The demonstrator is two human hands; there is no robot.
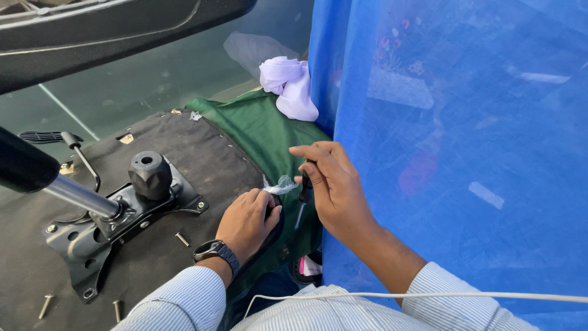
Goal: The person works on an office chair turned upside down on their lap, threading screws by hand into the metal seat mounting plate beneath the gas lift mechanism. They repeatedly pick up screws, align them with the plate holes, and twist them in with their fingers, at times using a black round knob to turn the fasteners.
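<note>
A sheet of blue netting (453,153) hangs down the whole right side of your view, and your right forearm passes in front of it. To its left an upturned chair seat (202,153) lies with its black underside facing you, and green fabric (263,132) is wrapped over its far edge and down the side nearest you. A black metal plate (92,236) is fixed to the underside, with a round black knob (149,173) standing on it and a shiny metal tube (79,196) running off to the upper left. Beyond the seat, a crumpled pale lilac cloth (291,86) rests on the green fabric, right against the netting.

Your left hand (248,220) lies palm down on the edge of the seat, fingers curled over the rim and pressing there; a dark wristwatch (215,251) sits on that wrist above a striped sleeve. Your right hand (334,187) is closed around the black handle of a screwdriver (303,193), its thin shaft pointing down at the green fabric just beside your left hand. Between the two hands a scrap of clear plastic (280,185) sticks up from the seat edge, touching your left fingertips.

Loose screws lie on the black underside: one screw (182,239) near your left wrist, others by the lower edge of the plate. A thin white cable (429,296) crosses your lap.
</note>
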